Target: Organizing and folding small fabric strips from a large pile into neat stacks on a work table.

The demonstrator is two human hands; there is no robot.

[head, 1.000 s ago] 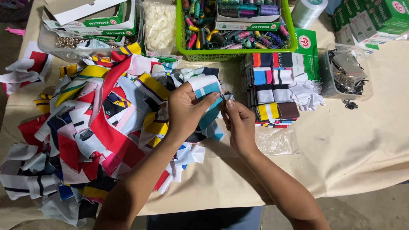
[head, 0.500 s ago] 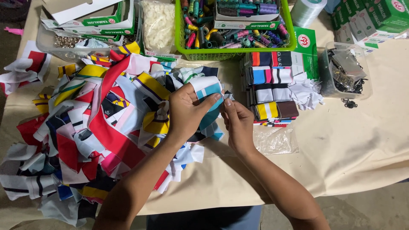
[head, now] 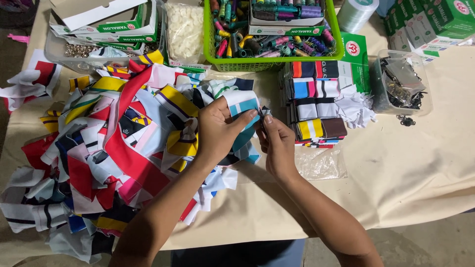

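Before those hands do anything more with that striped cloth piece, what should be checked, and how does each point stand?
1. Left hand grips the white and teal cloth piece: ok.
2. Right hand pinches something small at the piece's edge: ok; what it is, cannot tell.
3. Piece lifted free of the scrap pile: cannot tell.
4. Folded stack within reach beside the right hand: ok.
5. Green basket of thread spools close by: ok.
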